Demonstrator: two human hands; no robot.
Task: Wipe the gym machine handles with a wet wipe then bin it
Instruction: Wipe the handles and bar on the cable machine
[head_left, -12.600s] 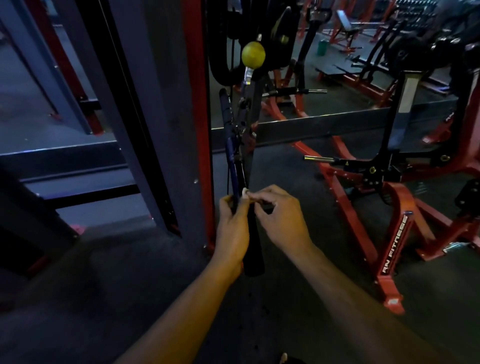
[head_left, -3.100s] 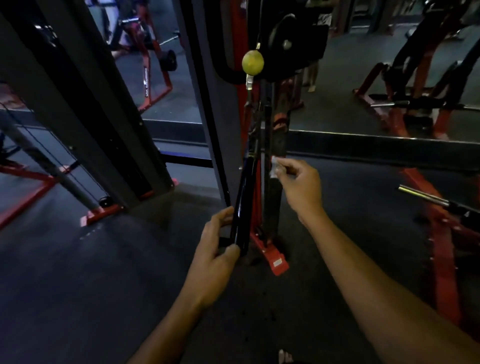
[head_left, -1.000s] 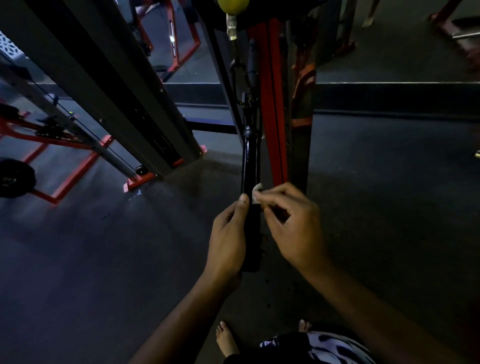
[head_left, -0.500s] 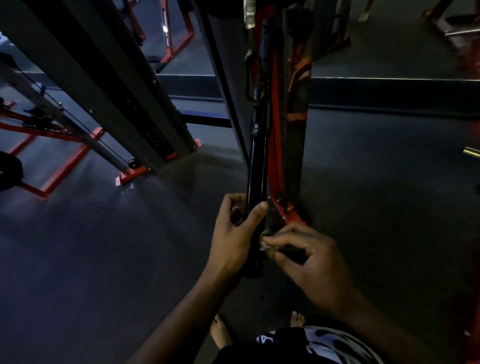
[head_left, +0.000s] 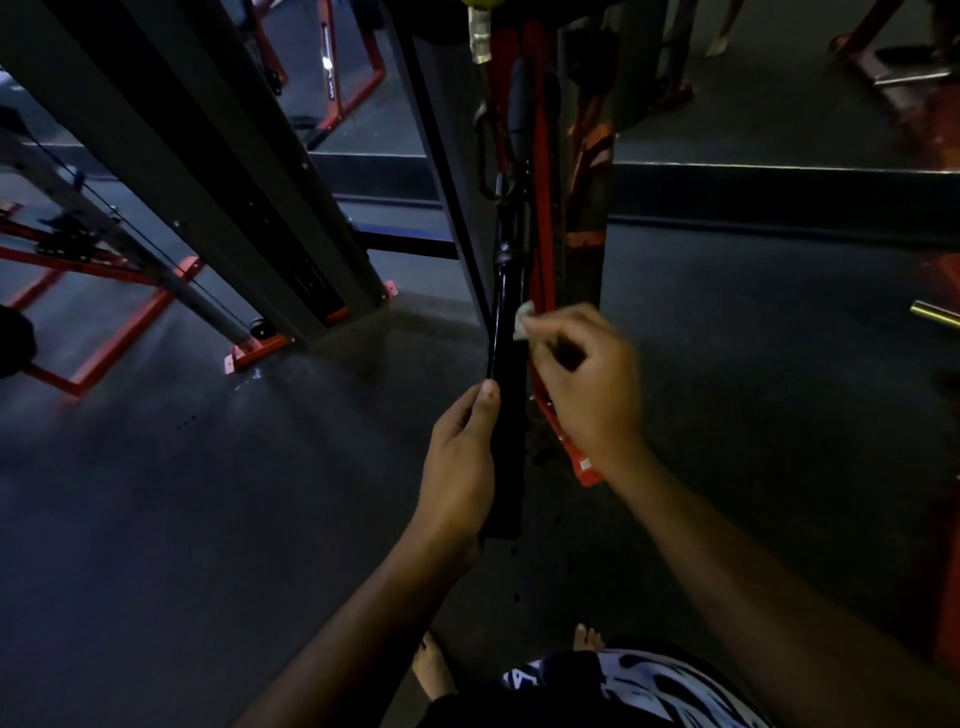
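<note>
1. Right hand (head_left: 587, 384): fingers curled, pinching a small white wet wipe (head_left: 523, 318) at the fingertips, w/ the wipe pressed on the upper right side of the black handle (head_left: 506, 415).
2. Left hand (head_left: 460, 467) grips the lower part of that handle, thumb lying up along its left edge.
3. Handle hangs upright off a carabiner (head_left: 485, 156) & cable, right in front of the red/black machine frame (head_left: 545, 249).
4. Dark rubber floor (head_left: 156, 519) all around, bare feet (head_left: 434, 665) at the bottom edge. More red frames (head_left: 88, 332) off to the left, lighting's pretty dim.
</note>
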